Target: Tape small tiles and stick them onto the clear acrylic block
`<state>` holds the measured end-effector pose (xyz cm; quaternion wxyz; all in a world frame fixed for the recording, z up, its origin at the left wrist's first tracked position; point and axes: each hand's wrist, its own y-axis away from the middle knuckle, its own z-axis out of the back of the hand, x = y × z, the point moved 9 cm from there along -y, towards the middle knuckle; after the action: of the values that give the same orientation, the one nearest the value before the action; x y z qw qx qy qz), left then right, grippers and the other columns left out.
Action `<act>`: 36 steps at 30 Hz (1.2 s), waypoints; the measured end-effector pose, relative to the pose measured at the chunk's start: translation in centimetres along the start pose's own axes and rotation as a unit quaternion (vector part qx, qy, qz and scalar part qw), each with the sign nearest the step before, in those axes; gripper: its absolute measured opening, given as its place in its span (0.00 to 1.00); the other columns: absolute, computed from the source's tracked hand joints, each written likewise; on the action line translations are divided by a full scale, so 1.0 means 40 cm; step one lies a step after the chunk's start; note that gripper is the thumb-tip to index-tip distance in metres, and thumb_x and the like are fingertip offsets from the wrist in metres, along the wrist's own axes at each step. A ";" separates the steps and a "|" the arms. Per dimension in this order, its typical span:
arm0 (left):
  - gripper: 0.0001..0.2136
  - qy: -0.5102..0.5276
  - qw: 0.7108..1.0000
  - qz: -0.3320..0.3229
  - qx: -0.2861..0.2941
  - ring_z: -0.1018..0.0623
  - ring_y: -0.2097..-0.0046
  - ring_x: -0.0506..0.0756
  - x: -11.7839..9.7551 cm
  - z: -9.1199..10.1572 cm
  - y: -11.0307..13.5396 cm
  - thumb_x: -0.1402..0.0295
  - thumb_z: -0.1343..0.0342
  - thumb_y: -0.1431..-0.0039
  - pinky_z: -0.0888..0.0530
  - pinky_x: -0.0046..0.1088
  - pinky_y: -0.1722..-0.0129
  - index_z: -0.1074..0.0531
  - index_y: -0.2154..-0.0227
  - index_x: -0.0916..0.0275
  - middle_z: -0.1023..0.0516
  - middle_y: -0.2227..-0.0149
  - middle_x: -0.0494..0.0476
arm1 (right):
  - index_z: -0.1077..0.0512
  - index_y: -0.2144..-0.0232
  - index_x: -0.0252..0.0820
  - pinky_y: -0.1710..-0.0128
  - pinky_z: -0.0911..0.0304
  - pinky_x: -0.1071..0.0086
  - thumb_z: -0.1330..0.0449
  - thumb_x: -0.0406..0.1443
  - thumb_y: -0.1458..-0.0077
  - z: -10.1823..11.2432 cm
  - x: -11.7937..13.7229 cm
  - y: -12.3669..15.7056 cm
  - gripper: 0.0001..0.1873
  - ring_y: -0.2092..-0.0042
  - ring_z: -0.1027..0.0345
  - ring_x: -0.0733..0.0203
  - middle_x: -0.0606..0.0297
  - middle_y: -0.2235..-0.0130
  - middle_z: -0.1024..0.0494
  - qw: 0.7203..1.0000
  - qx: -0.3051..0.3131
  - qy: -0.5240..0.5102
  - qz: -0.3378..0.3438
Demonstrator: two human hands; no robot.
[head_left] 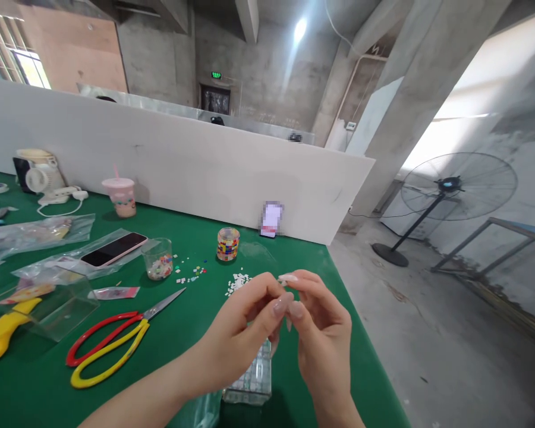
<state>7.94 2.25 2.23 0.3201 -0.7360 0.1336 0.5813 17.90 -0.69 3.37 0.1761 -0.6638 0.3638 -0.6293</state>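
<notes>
My left hand [254, 321] and my right hand [323, 324] meet fingertip to fingertip above the table's near right part. Both are closed in a pinch. Whatever lies between the fingertips is too small or too hidden to name. Below them sits a clear glass-like block [255, 380] with a grid of squares, partly covered by my left hand. A pile of small white mosaic tiles [237, 284] lies just beyond my left hand. Farther back stands a round cup covered in coloured mosaic tiles [228, 245].
Red-and-yellow scissors [143, 326] lie at left, near a clear cup of tile pieces [159, 264] and a phone [115, 249]. Behind are a pink cup [121, 197], a small fan [42, 178] and a propped phone [271, 219] against the white partition [196, 160]. The green table [356, 368] ends at right.
</notes>
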 end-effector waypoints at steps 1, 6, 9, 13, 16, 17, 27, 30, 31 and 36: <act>0.16 0.014 1.000 0.005 -0.003 0.38 0.75 0.44 0.007 -0.004 0.003 0.54 0.49 0.33 0.37 0.17 0.76 0.35 0.69 0.62 0.38 0.73 0.45 | 0.19 0.62 0.54 0.66 0.27 0.67 0.34 0.36 0.43 0.001 0.006 0.006 0.07 0.59 0.25 0.59 0.66 0.62 0.19 1.000 -0.013 0.021 0.015; 0.15 0.094 0.995 0.010 -0.020 0.40 0.75 0.44 0.013 -0.011 0.019 0.53 0.48 0.34 0.39 0.16 0.76 0.37 0.68 0.60 0.39 0.74 0.44 | 0.22 0.52 0.49 0.56 0.28 0.58 0.42 0.29 0.38 -0.024 0.090 0.035 0.16 0.55 0.27 0.57 0.61 0.55 0.19 0.971 0.000 0.139 0.193; 0.16 0.142 0.989 0.037 0.026 0.42 0.76 0.44 0.012 -0.034 0.025 0.52 0.47 0.35 0.42 0.17 0.78 0.37 0.68 0.60 0.41 0.75 0.43 | 0.24 0.49 0.49 0.56 0.29 0.57 0.41 0.31 0.38 -0.032 0.101 0.033 0.16 0.54 0.28 0.56 0.61 0.53 0.20 0.974 0.046 0.118 0.188; 0.17 0.178 0.980 0.060 0.070 0.45 0.78 0.44 0.019 -0.058 0.030 0.51 0.45 0.37 0.46 0.19 0.80 0.39 0.68 0.59 0.44 0.76 0.42 | 0.23 0.52 0.49 0.58 0.29 0.58 0.39 0.31 0.39 -0.024 0.107 0.027 0.15 0.55 0.29 0.57 0.63 0.55 0.20 0.978 0.074 0.104 0.164; 0.19 0.127 0.988 0.053 0.072 0.45 0.77 0.46 0.019 -0.056 0.034 0.49 0.46 0.37 0.46 0.22 0.79 0.39 0.72 0.60 0.43 0.77 0.43 | 0.22 0.54 0.46 0.60 0.30 0.58 0.40 0.28 0.40 -0.013 0.126 0.029 0.14 0.58 0.29 0.57 0.63 0.57 0.21 0.970 0.075 0.120 0.197; 0.20 0.096 0.992 0.046 0.073 0.44 0.77 0.46 0.014 -0.052 0.036 0.48 0.48 0.36 0.46 0.23 0.79 0.39 0.73 0.60 0.42 0.78 0.44 | 0.22 0.55 0.45 0.61 0.31 0.58 0.40 0.27 0.40 -0.011 0.135 0.030 0.14 0.58 0.30 0.57 0.62 0.58 0.21 0.964 0.075 0.135 0.216; 0.07 -0.164 0.970 -0.107 0.146 0.37 0.75 0.48 -0.092 -0.028 0.054 0.74 0.53 0.38 0.37 0.22 0.76 0.40 0.72 0.61 0.34 0.76 0.48 | 0.21 0.57 0.38 0.68 0.35 0.60 0.38 0.24 0.43 -0.009 0.191 0.039 0.13 0.62 0.28 0.56 0.61 0.60 0.19 0.916 0.099 0.241 0.305; 0.09 -0.166 0.973 -0.087 0.135 0.38 0.75 0.47 -0.083 -0.023 0.051 0.73 0.53 0.37 0.38 0.21 0.77 0.39 0.74 0.61 0.35 0.76 0.48 | 0.21 0.58 0.35 0.71 0.36 0.60 0.40 0.26 0.40 -0.018 0.199 0.044 0.10 0.63 0.28 0.57 0.59 0.61 0.19 0.901 0.085 0.262 0.334; 0.10 -0.171 0.972 -0.088 0.136 0.38 0.75 0.47 -0.086 -0.025 0.053 0.72 0.52 0.37 0.38 0.21 0.77 0.38 0.75 0.62 0.35 0.76 0.48 | 0.21 0.58 0.35 0.71 0.36 0.60 0.40 0.27 0.39 -0.023 0.199 0.045 0.10 0.63 0.28 0.57 0.59 0.60 0.19 0.900 0.086 0.259 0.340; 0.13 -0.178 0.968 -0.081 0.155 0.31 0.74 0.51 -0.106 -0.038 0.066 0.67 0.54 0.34 0.32 0.23 0.75 0.27 0.72 0.61 0.27 0.75 0.54 | 0.24 0.49 0.38 0.75 0.35 0.62 0.39 0.32 0.38 -0.031 0.185 0.057 0.15 0.64 0.29 0.60 0.61 0.57 0.24 0.910 0.118 0.199 0.344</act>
<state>6.37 -1.45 5.55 0.4946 -0.5708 0.1027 0.6473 15.71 -7.16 7.23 0.3827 -0.3325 0.5201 -0.6874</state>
